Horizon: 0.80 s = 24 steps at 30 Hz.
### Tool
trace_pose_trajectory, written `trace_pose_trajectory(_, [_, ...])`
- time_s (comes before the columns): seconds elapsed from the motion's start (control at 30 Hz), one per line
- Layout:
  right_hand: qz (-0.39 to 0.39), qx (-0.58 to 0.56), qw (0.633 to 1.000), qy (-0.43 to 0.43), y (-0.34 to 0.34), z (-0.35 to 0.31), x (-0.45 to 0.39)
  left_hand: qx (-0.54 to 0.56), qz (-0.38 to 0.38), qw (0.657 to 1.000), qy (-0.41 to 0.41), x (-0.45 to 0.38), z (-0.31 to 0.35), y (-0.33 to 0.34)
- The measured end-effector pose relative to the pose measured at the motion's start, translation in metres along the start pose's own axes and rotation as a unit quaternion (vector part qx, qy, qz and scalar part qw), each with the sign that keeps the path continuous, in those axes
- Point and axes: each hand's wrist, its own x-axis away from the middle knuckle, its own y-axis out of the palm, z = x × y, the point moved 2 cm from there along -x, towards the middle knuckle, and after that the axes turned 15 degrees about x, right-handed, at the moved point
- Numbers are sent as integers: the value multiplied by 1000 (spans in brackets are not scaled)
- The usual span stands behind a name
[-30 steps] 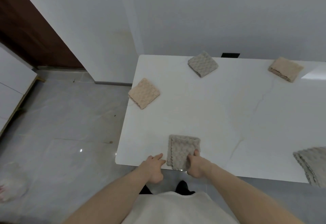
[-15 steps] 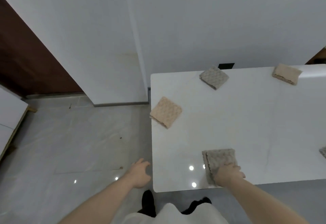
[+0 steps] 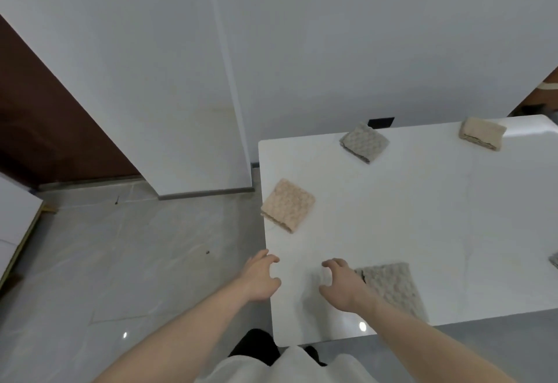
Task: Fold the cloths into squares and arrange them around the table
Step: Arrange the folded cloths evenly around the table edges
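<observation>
Both hands hover loosely curled, holding nothing; the left hand (image 3: 259, 277) at the table (image 3: 422, 231) edge, the right hand (image 3: 342, 284) just beside the near grey cloth (image 3: 392, 287) (folded square, lying flat); three more folded cloths sit farther off.

surface (image 3: 422, 231): glossy white, smooth, faintly veined | cloths, e.g. beige cloth (image 3: 288, 205), grey cloth (image 3: 389, 286): soft, bumpy waffle weave, matt | floor (image 3: 120, 262): polished grey tile | upper-left door (image 3: 45, 111): dark wood
</observation>
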Motion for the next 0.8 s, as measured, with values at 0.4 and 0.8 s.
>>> trace_pose_trajectory(0.4, [11, -139, 990, 35, -23, 2, -44, 44, 27, 998, -24, -58, 19, -58])
trace_pose_trajectory(0.8, [25, -300, 944, 138, -51, -40, -122, 61, 19, 997, -39, -162, 17, -120])
